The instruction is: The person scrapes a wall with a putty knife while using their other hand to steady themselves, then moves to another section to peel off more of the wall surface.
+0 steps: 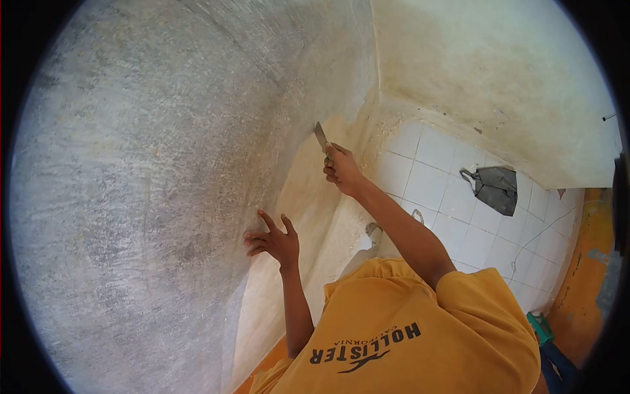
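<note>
My right hand (342,171) is closed round the handle of a scraper (320,134), a flat metal blade pointing up and to the left. Its tip lies against the wall, right at the border between the rough grey surface (157,151) and a smoother cream-coloured patch (312,174). Lower and to the left, my left hand (277,244) is open, fingers spread, with the fingertips at the grey part of the wall. Nothing shows in that hand.
White floor tiles (433,187) lie to the right, with crumbs along the wall's foot. A dark grey bag (497,189) rests on them. Another stained cream wall (499,72) meets the first at a corner. A thin wire (525,246) and a green item (541,327) are at the right.
</note>
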### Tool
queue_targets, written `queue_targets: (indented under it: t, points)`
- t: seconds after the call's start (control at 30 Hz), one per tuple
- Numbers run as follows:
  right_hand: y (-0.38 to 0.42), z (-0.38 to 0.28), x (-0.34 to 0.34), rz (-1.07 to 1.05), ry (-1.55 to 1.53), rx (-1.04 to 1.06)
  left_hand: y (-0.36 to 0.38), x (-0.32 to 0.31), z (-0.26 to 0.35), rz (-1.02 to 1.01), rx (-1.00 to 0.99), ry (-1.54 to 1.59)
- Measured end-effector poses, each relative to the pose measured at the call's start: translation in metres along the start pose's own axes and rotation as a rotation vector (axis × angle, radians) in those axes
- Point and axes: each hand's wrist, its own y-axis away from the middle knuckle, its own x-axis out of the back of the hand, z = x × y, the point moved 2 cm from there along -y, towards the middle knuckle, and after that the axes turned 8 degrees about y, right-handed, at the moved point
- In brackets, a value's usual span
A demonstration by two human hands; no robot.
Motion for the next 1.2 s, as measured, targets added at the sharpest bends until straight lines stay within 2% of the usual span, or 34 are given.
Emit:
queue_targets:
  t: [0.13, 0.23, 0.43, 0.53, 0.63, 0.67, 0.77, 0.8, 0.9, 1.03, 1.13, 1.2]
  points:
    - [0.030, -0.006, -0.012, -0.059, 0.000, -0.079, 0.000, -0.002, 0.002, 0.003, 0.005, -0.014]
    - [-0.010, 0.003, 0.003, 0.085, -0.042, 0.009, 0.001, -0.001, 0.002, -0.012, 0.014, -0.032]
    - [0.014, -0.006, -0.007, -0.017, -0.032, -0.076, 0.000, -0.008, 0.000, -0.015, 0.027, -0.052]
    - [-0.023, -0.007, 0.024, 0.008, -0.030, 0.000, 0.004, -0.004, -0.001, -0.024, 0.026, -0.064]
    - [-0.014, -0.004, 0.015, 0.090, 0.048, -0.041, 0.003, -0.003, 0.000, 0.001, 0.028, 0.007]
    - [-0.003, -0.004, 0.008, 0.002, 0.028, -0.029, 0.001, -0.006, 0.000, 0.017, 0.031, 0.044]
    - [-0.025, 0.002, 0.010, 0.173, 0.026, 0.011, 0.001, -0.006, 0.000, 0.022, 0.020, 0.022]
    - [-0.045, 0.003, 0.027, 0.124, -0.004, 0.053, 0.004, -0.004, -0.001, 0.003, 0.022, -0.013]
    - [-0.043, -0.009, 0.032, 0.008, 0.019, 0.049, 0.001, -0.006, -0.001, -0.022, 0.026, -0.079]
    - [-0.023, -0.014, 0.017, 0.058, -0.006, -0.021, -0.001, -0.011, -0.001, -0.013, 0.024, -0.100]
    - [-0.069, -0.008, 0.048, 0.054, -0.028, 0.023, 0.001, -0.008, 0.000, -0.011, 0.022, -0.122]
    - [-0.052, -0.002, 0.032, 0.129, 0.062, 0.050, -0.001, -0.009, 0.000, -0.007, 0.017, -0.125]
